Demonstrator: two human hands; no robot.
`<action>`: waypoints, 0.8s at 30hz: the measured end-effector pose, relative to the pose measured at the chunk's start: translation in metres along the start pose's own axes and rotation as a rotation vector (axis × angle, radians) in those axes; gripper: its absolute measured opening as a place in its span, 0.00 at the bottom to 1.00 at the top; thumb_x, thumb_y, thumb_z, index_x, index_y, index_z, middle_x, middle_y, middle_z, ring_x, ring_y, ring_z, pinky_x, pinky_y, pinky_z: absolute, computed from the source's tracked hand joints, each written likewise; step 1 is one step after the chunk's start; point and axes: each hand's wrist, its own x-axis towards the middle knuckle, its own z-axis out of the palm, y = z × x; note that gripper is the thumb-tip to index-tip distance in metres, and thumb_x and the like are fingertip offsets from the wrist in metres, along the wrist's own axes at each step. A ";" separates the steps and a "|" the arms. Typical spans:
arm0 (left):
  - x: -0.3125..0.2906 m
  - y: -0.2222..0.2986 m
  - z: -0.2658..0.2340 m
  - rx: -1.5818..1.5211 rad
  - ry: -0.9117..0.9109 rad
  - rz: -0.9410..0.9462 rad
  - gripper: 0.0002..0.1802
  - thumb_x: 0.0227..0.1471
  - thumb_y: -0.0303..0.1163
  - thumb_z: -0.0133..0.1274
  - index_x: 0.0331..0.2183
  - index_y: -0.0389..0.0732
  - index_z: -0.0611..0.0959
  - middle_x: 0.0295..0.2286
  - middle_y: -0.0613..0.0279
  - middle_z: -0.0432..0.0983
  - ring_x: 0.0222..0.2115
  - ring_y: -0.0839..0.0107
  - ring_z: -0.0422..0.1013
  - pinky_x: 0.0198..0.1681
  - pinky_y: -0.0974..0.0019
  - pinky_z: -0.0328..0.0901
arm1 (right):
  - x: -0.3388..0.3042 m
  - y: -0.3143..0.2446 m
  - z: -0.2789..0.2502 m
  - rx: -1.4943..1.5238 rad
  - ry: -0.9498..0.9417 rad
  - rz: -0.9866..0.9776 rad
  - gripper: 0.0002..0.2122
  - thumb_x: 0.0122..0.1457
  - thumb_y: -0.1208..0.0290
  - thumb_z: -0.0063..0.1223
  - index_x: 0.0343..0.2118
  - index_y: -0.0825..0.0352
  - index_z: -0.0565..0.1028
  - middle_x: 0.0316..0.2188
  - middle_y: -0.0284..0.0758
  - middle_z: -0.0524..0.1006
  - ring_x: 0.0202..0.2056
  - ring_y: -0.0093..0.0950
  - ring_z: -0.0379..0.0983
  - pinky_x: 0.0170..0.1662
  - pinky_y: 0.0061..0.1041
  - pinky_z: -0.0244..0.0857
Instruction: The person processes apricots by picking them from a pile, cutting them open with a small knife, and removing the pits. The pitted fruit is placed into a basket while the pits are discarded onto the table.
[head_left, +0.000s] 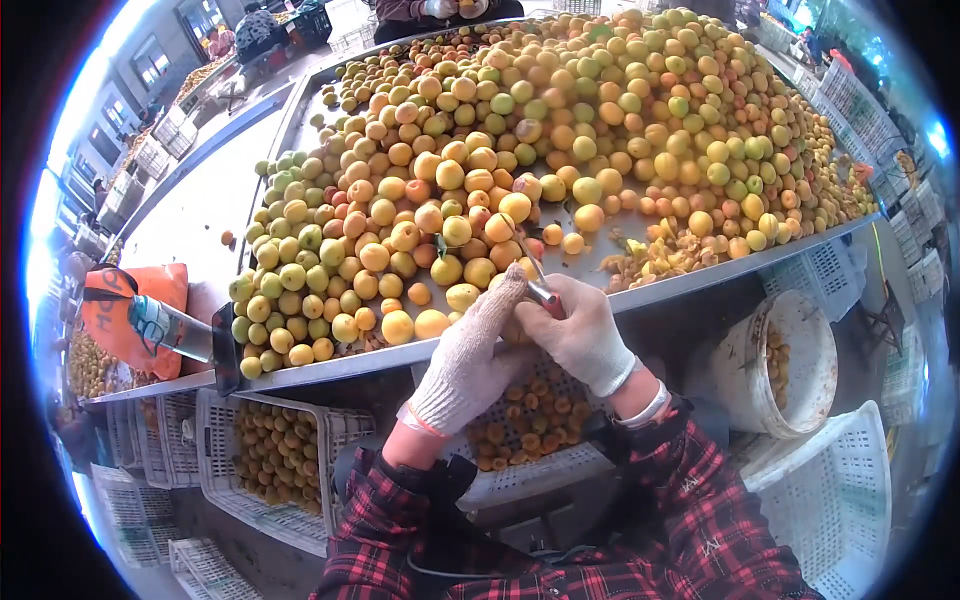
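Left hand (468, 358): covered by a white knitted glove with an orange-edged cuff.
Right hand (583, 335): covered by a white knitted glove; a pale band is worn at the wrist.
Sleeves (700, 520): red-and-black plaid.

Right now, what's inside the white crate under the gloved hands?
The white crate holds halved apricots, cut faces up. The left hand and right hand cover its far part.
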 end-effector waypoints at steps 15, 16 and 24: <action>0.004 0.001 -0.014 -0.024 0.169 0.011 0.40 0.33 0.20 0.66 0.53 0.35 0.72 0.53 0.51 0.69 0.55 0.60 0.65 0.58 0.62 0.59 | 0.000 -0.009 -0.040 0.059 -0.384 0.160 0.06 0.54 0.71 0.54 0.32 0.69 0.76 0.18 0.26 0.72 0.21 0.14 0.67 0.24 0.17 0.60; 0.004 0.003 -0.012 -0.010 0.163 0.033 0.40 0.32 0.20 0.66 0.52 0.35 0.72 0.53 0.51 0.69 0.55 0.60 0.65 0.58 0.61 0.60 | -0.001 -0.014 -0.039 0.236 -0.319 0.300 0.08 0.57 0.67 0.53 0.32 0.68 0.76 0.18 0.25 0.72 0.21 0.14 0.67 0.23 0.16 0.60; 0.005 0.006 -0.002 0.104 0.133 0.227 0.40 0.32 0.21 0.64 0.53 0.33 0.72 0.52 0.45 0.69 0.53 0.51 0.67 0.56 0.57 0.61 | -0.009 -0.007 0.010 0.756 -0.157 0.375 0.17 0.65 0.53 0.45 0.33 0.65 0.72 0.20 0.25 0.72 0.16 0.12 0.66 0.18 0.13 0.60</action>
